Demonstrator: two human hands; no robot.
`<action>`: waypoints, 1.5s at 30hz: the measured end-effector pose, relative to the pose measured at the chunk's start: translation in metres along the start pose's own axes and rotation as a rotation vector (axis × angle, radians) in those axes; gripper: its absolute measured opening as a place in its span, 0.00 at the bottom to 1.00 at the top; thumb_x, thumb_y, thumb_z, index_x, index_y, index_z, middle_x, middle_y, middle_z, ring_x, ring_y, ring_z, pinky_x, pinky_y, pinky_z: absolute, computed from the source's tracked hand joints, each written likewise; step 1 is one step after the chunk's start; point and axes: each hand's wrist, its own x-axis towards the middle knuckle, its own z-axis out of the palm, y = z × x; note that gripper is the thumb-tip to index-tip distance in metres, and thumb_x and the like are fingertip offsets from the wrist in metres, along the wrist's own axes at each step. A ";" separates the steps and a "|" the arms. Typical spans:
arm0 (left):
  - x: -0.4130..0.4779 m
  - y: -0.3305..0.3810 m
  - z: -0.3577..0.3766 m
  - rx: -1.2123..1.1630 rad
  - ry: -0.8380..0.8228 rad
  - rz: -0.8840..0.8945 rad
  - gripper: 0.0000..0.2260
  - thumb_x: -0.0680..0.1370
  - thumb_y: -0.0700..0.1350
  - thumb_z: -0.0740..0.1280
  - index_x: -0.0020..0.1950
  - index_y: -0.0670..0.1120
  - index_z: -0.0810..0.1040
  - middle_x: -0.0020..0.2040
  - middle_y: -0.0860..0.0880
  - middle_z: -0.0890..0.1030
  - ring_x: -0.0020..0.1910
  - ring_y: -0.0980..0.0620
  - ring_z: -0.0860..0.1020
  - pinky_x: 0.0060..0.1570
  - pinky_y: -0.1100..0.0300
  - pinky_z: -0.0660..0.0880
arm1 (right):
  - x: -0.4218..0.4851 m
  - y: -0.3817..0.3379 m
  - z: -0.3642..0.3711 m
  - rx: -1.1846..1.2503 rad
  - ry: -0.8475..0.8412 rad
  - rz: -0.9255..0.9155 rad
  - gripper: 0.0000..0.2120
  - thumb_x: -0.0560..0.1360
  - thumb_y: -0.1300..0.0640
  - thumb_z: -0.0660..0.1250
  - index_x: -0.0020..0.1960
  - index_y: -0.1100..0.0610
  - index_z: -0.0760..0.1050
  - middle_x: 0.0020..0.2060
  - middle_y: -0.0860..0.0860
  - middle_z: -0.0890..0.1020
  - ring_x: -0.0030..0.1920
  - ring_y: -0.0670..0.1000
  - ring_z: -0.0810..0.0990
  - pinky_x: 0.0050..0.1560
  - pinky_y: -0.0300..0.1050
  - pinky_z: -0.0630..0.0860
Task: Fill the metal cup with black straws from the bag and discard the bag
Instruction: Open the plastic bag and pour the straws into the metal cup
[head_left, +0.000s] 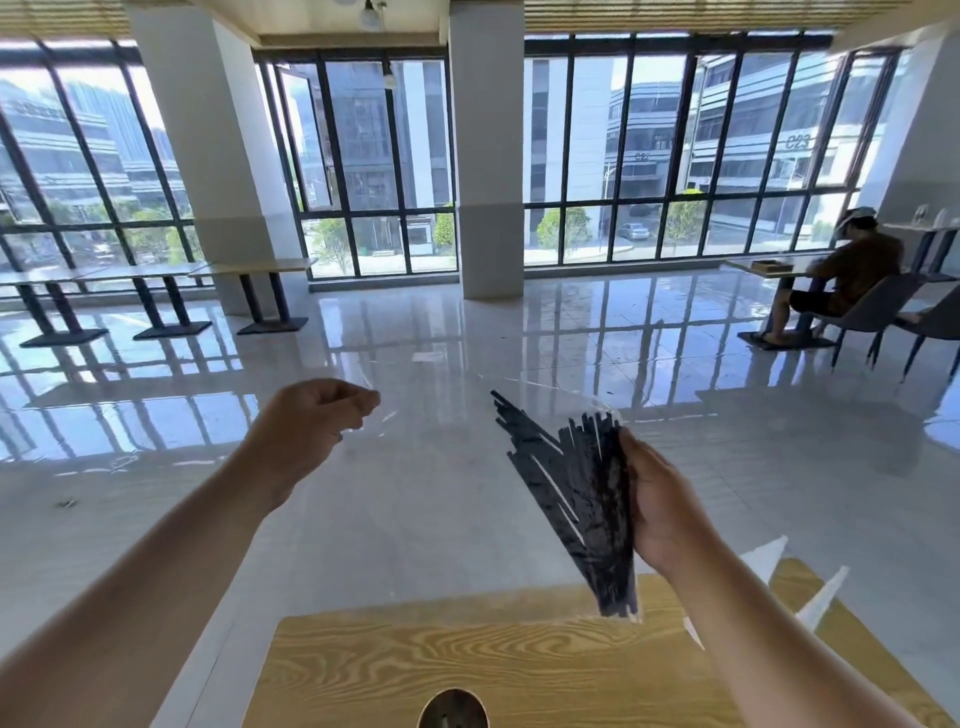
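In the head view, the right hand (657, 501) is gripping a fanned bundle of black straws (576, 493) through the clear bag (607, 408), fingers curling round its right side. The bundle's long axis is running steeply: the gathered lower ends are pointing down at the wooden surface (467, 660), and the loose upper ends are splaying up and to the left. The cup (453, 709) is sitting on the surface at the bottom edge of the frame, only its rim showing, below and to the left of those lower ends and roughly between the two forearms. The straws are hanging nearer to it than the left hand is.

The left hand (311, 415) is hovering well apart from the bundle, fingers curling in a pinch, apparently holding a thin edge of the bag's film, though the film is hard to make out.

Nothing is standing between bundle and cup. Far off to the right, a person (852, 270) is sitting at another table
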 end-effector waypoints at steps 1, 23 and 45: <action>-0.001 -0.003 0.003 -0.009 0.007 -0.015 0.03 0.74 0.55 0.77 0.42 0.58 0.89 0.42 0.50 0.89 0.51 0.42 0.86 0.55 0.44 0.81 | -0.002 -0.003 0.001 -0.009 -0.012 0.002 0.19 0.85 0.49 0.66 0.66 0.61 0.83 0.58 0.64 0.87 0.59 0.64 0.87 0.58 0.59 0.83; -0.022 -0.017 0.045 -0.036 0.084 -0.057 0.05 0.76 0.52 0.77 0.44 0.52 0.87 0.33 0.61 0.85 0.31 0.67 0.78 0.36 0.64 0.73 | -0.036 -0.050 -0.007 -0.502 0.196 -0.523 0.10 0.88 0.57 0.63 0.53 0.54 0.82 0.43 0.55 0.89 0.34 0.50 0.85 0.31 0.43 0.82; -0.025 0.084 0.035 0.142 -0.075 0.273 0.04 0.77 0.55 0.75 0.46 0.57 0.87 0.45 0.53 0.89 0.48 0.46 0.85 0.51 0.52 0.80 | -0.043 -0.029 -0.026 -0.010 0.172 -0.163 0.11 0.89 0.55 0.58 0.51 0.53 0.75 0.39 0.56 0.89 0.27 0.51 0.82 0.25 0.39 0.75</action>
